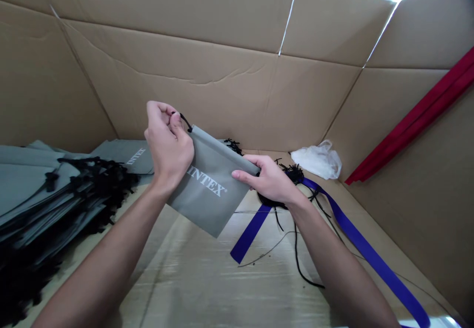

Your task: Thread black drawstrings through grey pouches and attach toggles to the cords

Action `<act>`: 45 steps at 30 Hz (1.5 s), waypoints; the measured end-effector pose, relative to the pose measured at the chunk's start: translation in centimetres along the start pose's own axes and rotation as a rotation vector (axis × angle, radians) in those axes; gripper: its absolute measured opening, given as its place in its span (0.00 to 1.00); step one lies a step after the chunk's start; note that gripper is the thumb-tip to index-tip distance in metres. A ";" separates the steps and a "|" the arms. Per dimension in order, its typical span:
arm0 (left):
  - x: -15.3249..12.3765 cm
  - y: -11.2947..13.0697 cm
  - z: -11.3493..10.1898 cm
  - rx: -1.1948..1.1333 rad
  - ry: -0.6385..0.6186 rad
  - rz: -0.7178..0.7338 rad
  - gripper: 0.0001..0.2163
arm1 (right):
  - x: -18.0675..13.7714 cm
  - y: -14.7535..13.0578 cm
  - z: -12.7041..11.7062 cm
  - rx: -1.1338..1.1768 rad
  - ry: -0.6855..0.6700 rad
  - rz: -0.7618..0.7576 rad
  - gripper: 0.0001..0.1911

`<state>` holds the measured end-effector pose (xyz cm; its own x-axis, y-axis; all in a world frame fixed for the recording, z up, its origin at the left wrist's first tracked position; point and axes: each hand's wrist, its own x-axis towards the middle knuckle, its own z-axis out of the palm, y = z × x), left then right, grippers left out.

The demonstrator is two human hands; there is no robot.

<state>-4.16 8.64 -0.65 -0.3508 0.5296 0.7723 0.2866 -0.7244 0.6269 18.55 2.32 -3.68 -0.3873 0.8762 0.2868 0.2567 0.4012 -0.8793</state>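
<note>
A small grey fabric pouch (209, 185) printed with white letters "INTEX" hangs in the air between my hands. My left hand (166, 140) is closed, pinching the pouch's black drawstring (185, 120) at its upper left corner. My right hand (268, 177) grips the pouch's right top corner between thumb and fingers. Under my right hand lies a bundle of black cords (292, 172) on the cardboard surface.
A stack of the same grey pouches (44, 190) with black drawstrings lies at the left. A blue ribbon (355, 239) runs across the cardboard floor at the right. A crumpled white plastic bag (318, 160) sits near the back. Red strips (418, 116) lean against the right cardboard wall.
</note>
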 end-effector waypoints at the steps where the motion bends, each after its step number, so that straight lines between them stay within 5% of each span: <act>1: 0.2 -0.5 0.1 0.018 0.027 -0.004 0.08 | -0.1 0.0 -0.4 0.014 -0.009 0.020 0.15; 4: 0.8 -1.9 0.5 0.078 0.125 -0.047 0.09 | -0.1 0.3 -1.7 0.092 0.017 0.060 0.16; 10: 1.6 -2.6 0.7 0.161 0.247 -0.118 0.12 | -0.1 0.7 -3.9 0.241 0.310 0.021 0.20; 18: 1.7 -2.0 0.5 0.150 0.329 -0.125 0.14 | -1.0 -0.3 -4.2 0.412 0.225 0.033 0.24; 29: 1.1 -0.4 0.3 0.127 0.330 -0.071 0.14 | -0.4 -0.3 -3.7 0.614 0.350 0.119 0.14; 32: 0.9 0.0 0.0 0.141 0.259 -0.079 0.12 | -0.4 0.0 -4.0 0.592 0.344 0.123 0.16; 37: 1.2 -0.3 0.1 0.133 0.356 -0.036 0.11 | -0.5 0.2 -4.0 0.311 0.450 0.122 0.18; 40: 1.1 -0.5 0.2 0.122 0.305 -0.053 0.12 | -0.5 0.2 -3.9 0.161 0.500 0.092 0.15; 45: 0.4 -0.9 0.6 0.045 0.275 -0.101 0.11 | -0.3 0.3 -4.0 0.149 0.592 0.051 0.13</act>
<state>-4.01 9.82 -0.81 -0.6059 0.4545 0.6529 0.2750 -0.6505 0.7080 22.26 3.23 -2.49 0.1907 0.9100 0.3682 0.1189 0.3509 -0.9288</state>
